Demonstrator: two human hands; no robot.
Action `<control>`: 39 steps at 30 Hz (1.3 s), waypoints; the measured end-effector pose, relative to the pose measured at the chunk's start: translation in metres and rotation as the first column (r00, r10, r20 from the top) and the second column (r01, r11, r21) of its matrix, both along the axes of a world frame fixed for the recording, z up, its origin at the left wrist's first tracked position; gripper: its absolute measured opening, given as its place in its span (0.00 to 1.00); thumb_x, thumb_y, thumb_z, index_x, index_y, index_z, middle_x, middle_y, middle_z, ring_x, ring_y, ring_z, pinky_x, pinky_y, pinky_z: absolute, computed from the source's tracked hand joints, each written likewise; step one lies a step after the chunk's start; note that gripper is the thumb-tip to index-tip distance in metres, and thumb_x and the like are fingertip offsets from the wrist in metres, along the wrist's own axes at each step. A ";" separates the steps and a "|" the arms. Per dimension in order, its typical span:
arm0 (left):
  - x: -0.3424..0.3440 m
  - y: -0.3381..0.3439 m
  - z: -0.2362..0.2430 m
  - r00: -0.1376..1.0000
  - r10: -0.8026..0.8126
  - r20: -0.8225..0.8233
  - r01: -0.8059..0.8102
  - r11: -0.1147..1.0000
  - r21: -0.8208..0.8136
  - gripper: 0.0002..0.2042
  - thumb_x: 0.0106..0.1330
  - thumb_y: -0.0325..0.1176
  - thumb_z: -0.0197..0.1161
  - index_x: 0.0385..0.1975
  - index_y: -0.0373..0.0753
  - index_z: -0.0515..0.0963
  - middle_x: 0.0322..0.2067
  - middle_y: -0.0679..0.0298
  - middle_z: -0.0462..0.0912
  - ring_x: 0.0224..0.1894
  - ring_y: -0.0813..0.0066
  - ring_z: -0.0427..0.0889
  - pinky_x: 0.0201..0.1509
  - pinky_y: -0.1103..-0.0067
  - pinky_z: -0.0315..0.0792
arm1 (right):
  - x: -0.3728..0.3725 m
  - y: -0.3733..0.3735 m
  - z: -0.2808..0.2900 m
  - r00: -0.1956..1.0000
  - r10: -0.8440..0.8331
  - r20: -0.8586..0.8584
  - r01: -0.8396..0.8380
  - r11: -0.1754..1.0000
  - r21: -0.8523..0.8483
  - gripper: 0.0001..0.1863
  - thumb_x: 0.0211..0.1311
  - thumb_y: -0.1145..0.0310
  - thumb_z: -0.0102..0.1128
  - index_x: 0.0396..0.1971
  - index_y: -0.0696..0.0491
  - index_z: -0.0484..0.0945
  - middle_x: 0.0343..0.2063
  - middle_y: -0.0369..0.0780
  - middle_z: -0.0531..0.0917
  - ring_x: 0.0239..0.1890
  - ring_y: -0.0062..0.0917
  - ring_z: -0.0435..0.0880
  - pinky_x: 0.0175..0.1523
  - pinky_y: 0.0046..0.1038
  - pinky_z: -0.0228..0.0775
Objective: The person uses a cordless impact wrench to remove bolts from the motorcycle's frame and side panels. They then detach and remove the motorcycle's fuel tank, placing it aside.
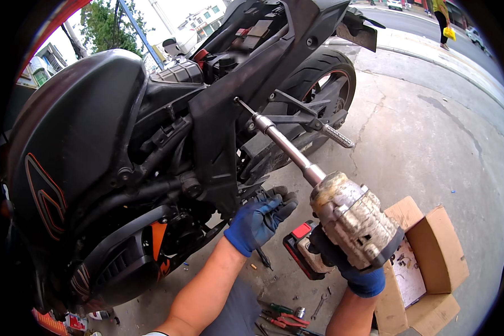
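In my right hand, gloved in blue and black, is a worn, dirt-stained cordless impact wrench with a red and black battery. A long silver extension runs from its nose up to a thin bit. The bit's tip meets a fastener hole in the black side panel of a motorcycle. Below the panel, my left hand is turned palm up with its gloved fingers curled together. Whatever lies inside those fingers cannot be made out.
The motorcycle's tank fills the left side; its rear wheel and footpeg are farther back. An open cardboard box with small parts stands at right. Pliers and a wrench lie on the ground. A person is on the far pavement.
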State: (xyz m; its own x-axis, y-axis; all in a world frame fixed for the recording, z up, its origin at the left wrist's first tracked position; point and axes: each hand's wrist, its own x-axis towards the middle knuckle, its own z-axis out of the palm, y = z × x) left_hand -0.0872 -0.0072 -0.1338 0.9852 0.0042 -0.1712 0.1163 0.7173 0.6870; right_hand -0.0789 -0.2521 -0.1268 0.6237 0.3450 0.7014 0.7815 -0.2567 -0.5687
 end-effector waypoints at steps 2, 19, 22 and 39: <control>-0.006 0.013 -0.013 0.998 0.017 -0.052 -0.018 1.000 -0.021 0.11 0.69 0.26 0.49 0.48 0.31 0.72 0.43 0.53 0.79 0.44 0.63 0.81 0.52 0.73 0.78 | 0.005 -0.001 0.012 0.997 0.044 0.066 -0.041 0.998 -0.040 0.20 0.55 0.67 0.63 0.50 0.44 0.77 0.48 0.37 0.79 0.50 0.32 0.79 0.54 0.33 0.69; -0.068 0.050 -0.109 0.974 0.042 -0.222 -0.021 0.995 0.096 0.15 0.70 0.28 0.48 0.53 0.30 0.70 0.46 0.52 0.78 0.47 0.60 0.80 0.54 0.67 0.75 | 0.000 0.008 0.017 0.879 0.196 -0.435 -0.040 0.939 0.343 0.26 0.57 0.61 0.63 0.53 0.57 0.68 0.32 0.36 0.76 0.30 0.20 0.73 0.33 0.20 0.62; -0.071 0.055 -0.102 0.981 0.060 -0.186 -0.044 0.995 0.085 0.15 0.70 0.29 0.47 0.53 0.30 0.70 0.46 0.52 0.78 0.47 0.60 0.80 0.54 0.67 0.75 | 0.001 0.012 0.023 0.881 0.181 -0.437 -0.032 0.944 0.327 0.29 0.55 0.61 0.65 0.52 0.60 0.67 0.26 0.35 0.75 0.25 0.17 0.72 0.27 0.17 0.60; -0.080 0.056 -0.105 0.906 0.111 -0.409 0.162 0.802 0.575 0.13 0.68 0.37 0.54 0.43 0.35 0.76 0.22 0.69 0.76 0.22 0.82 0.72 0.27 0.85 0.68 | 0.072 -0.015 -0.029 0.922 0.260 -0.287 -0.154 0.926 0.345 0.21 0.60 0.66 0.60 0.51 0.60 0.72 0.33 0.40 0.81 0.32 0.24 0.79 0.35 0.25 0.70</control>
